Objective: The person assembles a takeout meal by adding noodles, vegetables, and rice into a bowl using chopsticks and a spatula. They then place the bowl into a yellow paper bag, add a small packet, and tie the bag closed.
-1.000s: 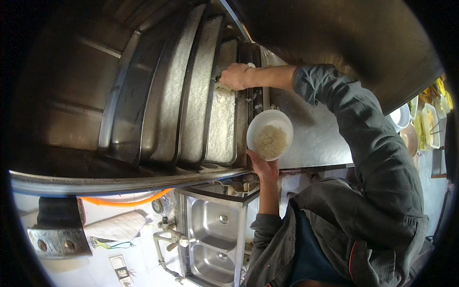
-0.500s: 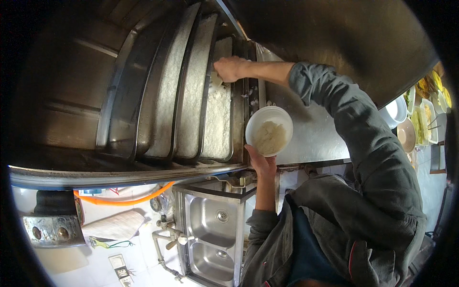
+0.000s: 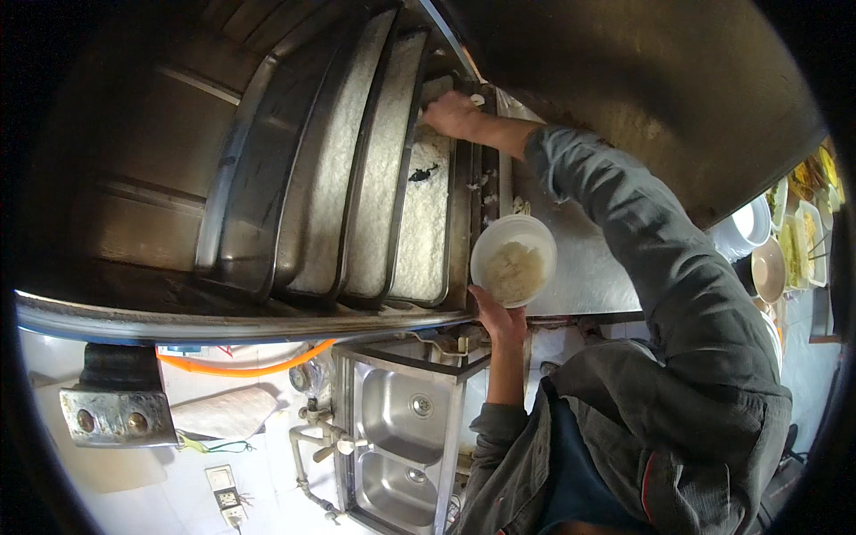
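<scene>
In the head view, the left hand (image 3: 501, 318) cups a round white plastic bowl (image 3: 514, 259) of clumped cooked rice at frame centre. The right hand (image 3: 452, 114) reaches top centre into a long steel tray (image 3: 426, 214) of white rice; its grip cannot be told. A double steel sink (image 3: 397, 437) sits at lower centre.

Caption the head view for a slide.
Left hand holds a white bowl of rice while the right hand reaches into a steel rice tray.
</scene>
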A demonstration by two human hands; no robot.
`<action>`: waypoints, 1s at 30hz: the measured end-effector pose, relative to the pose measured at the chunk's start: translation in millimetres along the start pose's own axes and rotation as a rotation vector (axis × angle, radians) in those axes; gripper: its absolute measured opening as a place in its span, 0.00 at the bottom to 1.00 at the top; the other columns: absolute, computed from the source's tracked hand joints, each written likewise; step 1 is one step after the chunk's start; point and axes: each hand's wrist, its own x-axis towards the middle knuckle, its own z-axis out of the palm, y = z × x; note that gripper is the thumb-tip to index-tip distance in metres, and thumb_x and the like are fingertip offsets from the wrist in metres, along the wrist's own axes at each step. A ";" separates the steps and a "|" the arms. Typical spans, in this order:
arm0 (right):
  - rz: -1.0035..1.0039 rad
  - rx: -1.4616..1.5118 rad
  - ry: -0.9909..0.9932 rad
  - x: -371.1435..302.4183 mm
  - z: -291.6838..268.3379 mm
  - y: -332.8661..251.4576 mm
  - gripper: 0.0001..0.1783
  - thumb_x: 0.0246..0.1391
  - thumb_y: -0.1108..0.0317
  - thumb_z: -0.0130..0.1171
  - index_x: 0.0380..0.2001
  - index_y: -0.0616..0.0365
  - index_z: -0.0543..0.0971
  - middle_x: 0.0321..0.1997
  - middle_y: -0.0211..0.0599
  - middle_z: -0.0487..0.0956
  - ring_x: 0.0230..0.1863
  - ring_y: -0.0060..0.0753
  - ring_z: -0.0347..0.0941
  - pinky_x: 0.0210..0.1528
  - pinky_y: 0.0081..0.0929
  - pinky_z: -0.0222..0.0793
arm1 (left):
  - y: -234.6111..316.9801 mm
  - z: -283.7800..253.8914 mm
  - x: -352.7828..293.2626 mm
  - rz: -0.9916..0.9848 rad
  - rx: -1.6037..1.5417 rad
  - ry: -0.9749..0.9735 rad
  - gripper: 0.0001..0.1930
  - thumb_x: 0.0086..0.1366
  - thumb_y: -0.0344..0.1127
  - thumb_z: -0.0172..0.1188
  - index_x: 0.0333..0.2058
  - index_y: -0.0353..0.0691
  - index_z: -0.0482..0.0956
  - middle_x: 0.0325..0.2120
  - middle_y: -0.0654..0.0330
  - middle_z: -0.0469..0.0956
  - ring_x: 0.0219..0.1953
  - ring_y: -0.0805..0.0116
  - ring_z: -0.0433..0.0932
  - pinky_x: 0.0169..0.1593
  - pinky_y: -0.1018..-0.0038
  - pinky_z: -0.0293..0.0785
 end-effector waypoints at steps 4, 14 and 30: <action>-0.233 -0.153 -0.123 -6.4 -2.4 -40.0 0.10 0.52 0.71 0.58 0.35 0.60 0.86 0.40 0.47 0.85 0.44 0.48 0.83 0.46 0.44 0.80 | -1.2 1.4 6.1 -0.016 -0.013 0.043 0.38 0.72 0.66 0.38 0.70 0.46 0.56 0.68 0.57 0.60 0.69 0.55 0.62 0.67 0.54 0.63; -0.180 -0.006 -0.394 28.8 -20.4 -18.1 0.16 0.50 0.75 0.62 0.43 0.66 0.83 0.48 0.50 0.82 0.47 0.45 0.80 0.43 0.42 0.79 | 6.8 -2.1 2.1 0.019 -0.015 0.088 0.38 0.73 0.65 0.38 0.69 0.41 0.56 0.68 0.57 0.61 0.68 0.55 0.62 0.68 0.56 0.62; 0.244 1.332 -0.132 109.4 230.3 33.6 0.24 0.59 0.61 0.55 0.09 0.54 0.71 0.10 0.34 0.72 0.13 0.30 0.67 0.16 0.28 0.64 | 11.7 8.4 3.9 -0.001 0.012 0.137 0.37 0.73 0.64 0.41 0.69 0.43 0.56 0.67 0.56 0.61 0.68 0.56 0.62 0.68 0.57 0.62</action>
